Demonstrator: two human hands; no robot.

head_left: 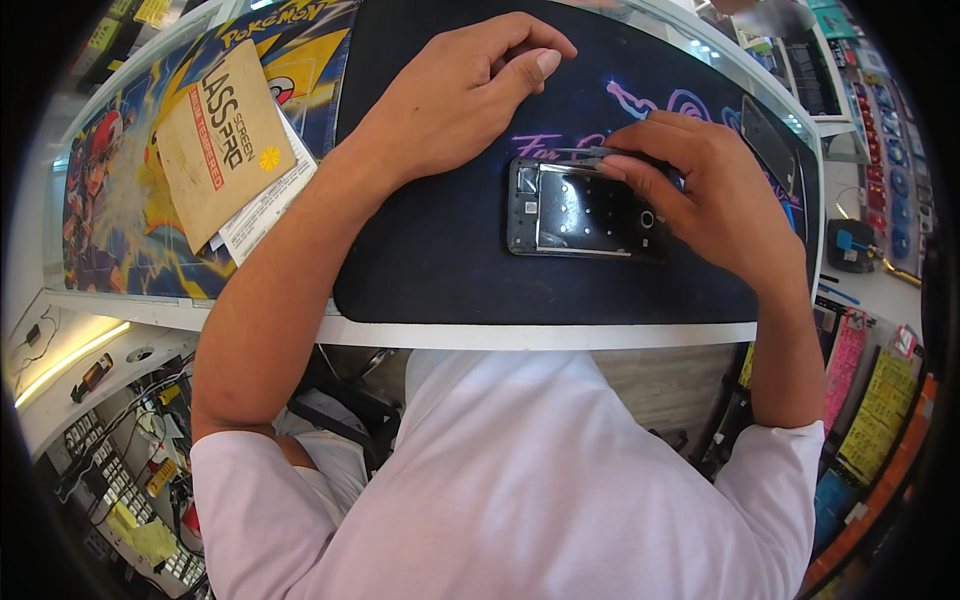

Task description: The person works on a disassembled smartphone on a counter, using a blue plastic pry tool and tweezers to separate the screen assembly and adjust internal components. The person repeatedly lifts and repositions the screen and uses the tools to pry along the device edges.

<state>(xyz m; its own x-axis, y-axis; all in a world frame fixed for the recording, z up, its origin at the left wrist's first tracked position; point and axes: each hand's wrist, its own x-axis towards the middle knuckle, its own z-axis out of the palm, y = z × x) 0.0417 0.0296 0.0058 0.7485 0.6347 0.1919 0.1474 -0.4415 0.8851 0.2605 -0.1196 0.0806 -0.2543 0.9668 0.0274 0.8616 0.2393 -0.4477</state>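
Observation:
My left hand (470,95) hovers over the upper part of the dark mat (420,260), its fingers loosely curled with nothing visible in them. Below and to its right lies a black phone (580,225) with an opened-up face, showing a dark inner panel and metal edging. My right hand (710,190) is over the phone's right part, thumb and index finger pinched on a thin grey tool (590,152), apparently tweezers, along the phone's upper edge. A dark thin phone-sized panel (765,145) lies at the mat's upper right.
A tan card envelope (235,175) and white paper (260,225) lie on a colourful cartoon mat (110,230) at left. Cables and parts crowd a lower left shelf (40,420). Coloured accessories (880,150) line the right side. Part of another person (740,8) shows at the top edge.

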